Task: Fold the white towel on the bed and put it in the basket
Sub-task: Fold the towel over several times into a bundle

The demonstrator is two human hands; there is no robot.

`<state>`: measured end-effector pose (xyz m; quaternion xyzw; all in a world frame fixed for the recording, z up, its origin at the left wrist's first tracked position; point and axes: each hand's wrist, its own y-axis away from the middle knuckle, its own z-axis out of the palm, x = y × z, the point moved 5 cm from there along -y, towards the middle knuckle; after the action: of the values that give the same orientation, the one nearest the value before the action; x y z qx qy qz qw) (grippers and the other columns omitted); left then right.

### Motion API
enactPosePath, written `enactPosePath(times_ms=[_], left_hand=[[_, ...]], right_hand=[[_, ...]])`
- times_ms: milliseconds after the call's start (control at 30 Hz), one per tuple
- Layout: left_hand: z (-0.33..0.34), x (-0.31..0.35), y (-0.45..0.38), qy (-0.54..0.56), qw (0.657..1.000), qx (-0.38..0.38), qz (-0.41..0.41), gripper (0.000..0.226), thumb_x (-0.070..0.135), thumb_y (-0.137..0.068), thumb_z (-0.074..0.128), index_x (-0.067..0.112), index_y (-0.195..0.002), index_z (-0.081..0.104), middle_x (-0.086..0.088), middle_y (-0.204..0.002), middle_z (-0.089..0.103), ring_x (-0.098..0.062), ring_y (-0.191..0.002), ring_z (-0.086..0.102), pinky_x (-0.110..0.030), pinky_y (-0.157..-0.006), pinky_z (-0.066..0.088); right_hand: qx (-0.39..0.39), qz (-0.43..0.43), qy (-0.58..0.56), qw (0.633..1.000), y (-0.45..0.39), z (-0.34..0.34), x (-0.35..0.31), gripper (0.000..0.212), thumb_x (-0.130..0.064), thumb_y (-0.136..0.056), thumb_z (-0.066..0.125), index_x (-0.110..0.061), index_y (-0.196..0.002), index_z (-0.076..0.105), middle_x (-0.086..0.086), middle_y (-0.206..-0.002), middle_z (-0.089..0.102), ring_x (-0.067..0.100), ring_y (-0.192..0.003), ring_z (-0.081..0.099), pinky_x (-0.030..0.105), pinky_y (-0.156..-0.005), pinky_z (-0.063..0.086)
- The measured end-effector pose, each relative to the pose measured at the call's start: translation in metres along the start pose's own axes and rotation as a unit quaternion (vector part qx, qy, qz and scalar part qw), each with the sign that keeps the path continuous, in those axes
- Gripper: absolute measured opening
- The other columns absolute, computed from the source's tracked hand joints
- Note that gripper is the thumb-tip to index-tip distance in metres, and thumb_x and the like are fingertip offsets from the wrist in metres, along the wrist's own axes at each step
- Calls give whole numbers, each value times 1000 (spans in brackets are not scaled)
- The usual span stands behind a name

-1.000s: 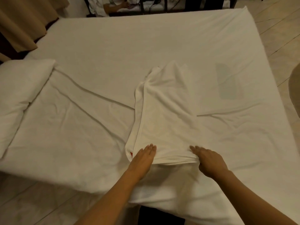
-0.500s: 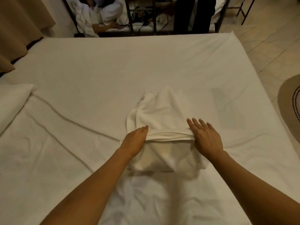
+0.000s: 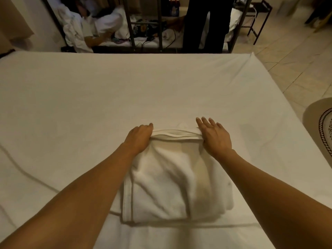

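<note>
The white towel (image 3: 172, 178) lies on the bed (image 3: 89, 97) in front of me, doubled over into a rough rectangle with its near fold towards me. My left hand (image 3: 140, 136) grips the towel's far left corner with curled fingers. At the far right corner my right hand (image 3: 214, 136) lies with straight fingers on top and the thumb tucked under the stacked edges. No basket is plainly in view.
A round beige thing with a dark patterned ring (image 3: 321, 126) sits on the tiled floor at the right. Beyond the bed's far edge stand a dark metal bed frame (image 3: 131, 24), a person in dark trousers (image 3: 206, 24) and a black stool (image 3: 258, 18). Another person (image 3: 93, 29) lies there.
Both hands have carried the towel's near edge away from me over the rest and laid it at the far edge, folding the towel in half. My view has tilted up.
</note>
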<state>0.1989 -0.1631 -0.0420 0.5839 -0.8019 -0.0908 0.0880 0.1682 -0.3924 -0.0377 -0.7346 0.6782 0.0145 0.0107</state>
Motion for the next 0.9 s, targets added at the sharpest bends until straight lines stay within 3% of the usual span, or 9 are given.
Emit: enactPosePath(times_ms=[67,133,233,300,400,567,900], left_hand=[[-6,-3,-24,7,999,35,-25,61,-2,-94,37,6,-150,15,-17,-151,30,-32,-134,39,-38,-106,35],[-9,-5,-42,18,994,88,-68,66,-1,-95,36,6,-151,1,-14,-160,6,-25,-147,12,-38,-119,16],[12,5,-51,36,981,167,-96,76,31,-98,41,5,-150,-8,-14,-159,-12,-25,-147,-11,-41,-119,-4],[52,19,-50,77,982,164,-58,74,41,-98,36,9,-151,-5,-11,-159,-11,-23,-148,-10,-39,-119,-6],[125,29,-50,144,986,72,-38,62,49,-99,16,22,-152,-2,1,-161,-7,-13,-148,-7,-38,-118,-6],[164,22,-62,121,983,126,-60,69,54,-91,2,22,-153,6,4,-160,4,-10,-148,3,-38,-120,2],[159,24,-57,125,985,100,-59,73,55,-89,-2,19,-152,0,2,-161,-1,-11,-148,-1,-38,-119,-1]], right_hand=[[22,9,28,999,-22,3,4,74,2,-89,39,-20,-151,4,8,-158,13,27,-145,10,40,-118,10],[74,44,28,996,-36,9,7,81,2,-88,41,-21,-150,-4,12,-159,-1,29,-146,0,44,-118,-1],[132,63,-6,989,-32,37,-5,83,-7,-88,51,-18,-151,-2,10,-154,-18,27,-145,-8,44,-113,-16],[82,19,-36,996,-21,76,-15,67,-20,-94,34,-20,-151,0,5,-155,-15,22,-146,-7,41,-114,-16],[-29,3,-94,995,-9,136,-17,60,-41,-92,4,-27,-150,1,-2,-158,-5,16,-146,-3,38,-116,-8],[27,33,-98,994,-18,167,-14,57,-38,-95,16,-25,-151,13,1,-158,12,16,-146,7,42,-118,3],[-11,25,-90,996,-16,163,-13,61,-40,-92,2,-25,-151,0,0,-159,-1,15,-146,-4,41,-118,-5]])
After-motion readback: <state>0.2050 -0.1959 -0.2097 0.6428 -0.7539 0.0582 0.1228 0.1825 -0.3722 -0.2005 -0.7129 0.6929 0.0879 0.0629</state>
